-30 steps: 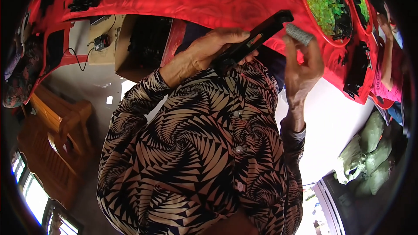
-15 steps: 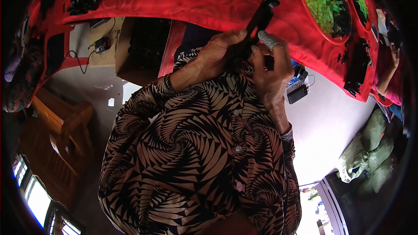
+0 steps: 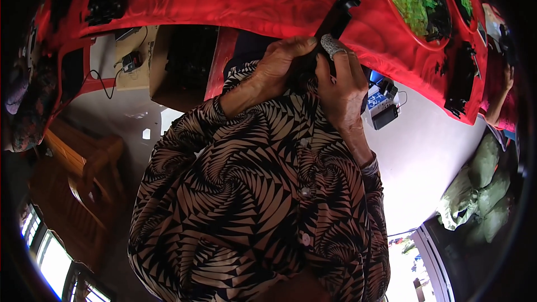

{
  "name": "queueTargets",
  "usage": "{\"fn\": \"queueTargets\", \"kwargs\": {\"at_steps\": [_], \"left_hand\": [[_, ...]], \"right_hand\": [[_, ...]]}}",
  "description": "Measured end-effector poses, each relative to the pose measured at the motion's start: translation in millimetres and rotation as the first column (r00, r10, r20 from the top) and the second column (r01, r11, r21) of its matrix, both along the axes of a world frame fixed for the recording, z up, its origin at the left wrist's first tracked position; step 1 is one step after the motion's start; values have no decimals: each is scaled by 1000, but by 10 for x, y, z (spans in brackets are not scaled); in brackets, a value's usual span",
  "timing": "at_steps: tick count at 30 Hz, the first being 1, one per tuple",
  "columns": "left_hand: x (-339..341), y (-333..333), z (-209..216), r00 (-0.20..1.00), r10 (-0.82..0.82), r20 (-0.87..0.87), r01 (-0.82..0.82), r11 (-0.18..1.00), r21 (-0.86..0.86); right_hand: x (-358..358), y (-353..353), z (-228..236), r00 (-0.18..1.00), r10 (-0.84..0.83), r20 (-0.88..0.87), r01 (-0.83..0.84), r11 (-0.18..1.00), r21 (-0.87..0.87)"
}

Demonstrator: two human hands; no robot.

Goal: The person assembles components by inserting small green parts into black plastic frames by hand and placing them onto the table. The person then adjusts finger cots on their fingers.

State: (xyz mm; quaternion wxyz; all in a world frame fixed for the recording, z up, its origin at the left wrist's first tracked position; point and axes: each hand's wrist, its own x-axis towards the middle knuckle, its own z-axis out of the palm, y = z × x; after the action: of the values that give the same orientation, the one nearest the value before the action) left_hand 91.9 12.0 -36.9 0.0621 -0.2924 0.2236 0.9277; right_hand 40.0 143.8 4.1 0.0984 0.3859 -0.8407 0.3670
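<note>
A long black plastic part (image 3: 335, 17) with a hooked far end slants up and to the right, in front of my chest. My left hand (image 3: 275, 66) is closed round its near portion, thumb lying along the side. My right hand (image 3: 344, 84) presses against the part's right side; a pale wrap covers one fingertip. Whether the right fingers pinch some small piece is hidden. The near end of the black part is lost between my hands and the patterned shirt.
A red rose-patterned cloth (image 3: 224, 0) covers the table. At the far right stands a red-rimmed tray (image 3: 390, 8) of yellow-green pieces. Black parts (image 3: 461, 81) lie near the right edge. Below are an open cardboard box (image 3: 159, 78) and a wooden chair (image 3: 84, 156). Another person's arm (image 3: 498, 100) shows far right.
My right hand has shifted left, bringing its fingers in against the black part. My left hand keeps its hold with little movement.
</note>
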Motion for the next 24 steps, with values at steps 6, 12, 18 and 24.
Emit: {"fn": "queueTargets", "kwargs": {"at_steps": [6, 12, 18, 24], "left_hand": [[-9, -7, -48, 998, 39, -43, -41, 997, -58], [20, -15, 36, 993, -107, -47, 102, 990, -95], [44, 26, 38, 1000, -18, 21, 20, 996, -87], [-38, -57, 46, 987, -163, -10, 161, 979, -128]], "right_hand": [[38, -67, -20, 994, -52, 95, 50, 999, 18], [54, -38, -102, 995, -65, 78, 67, 998, -16], [69, -30, -30, 983, -66, 171, 76, 995, -56], [-168, 69, 32, 959, -23, 283, 42, 997, -58]]}}
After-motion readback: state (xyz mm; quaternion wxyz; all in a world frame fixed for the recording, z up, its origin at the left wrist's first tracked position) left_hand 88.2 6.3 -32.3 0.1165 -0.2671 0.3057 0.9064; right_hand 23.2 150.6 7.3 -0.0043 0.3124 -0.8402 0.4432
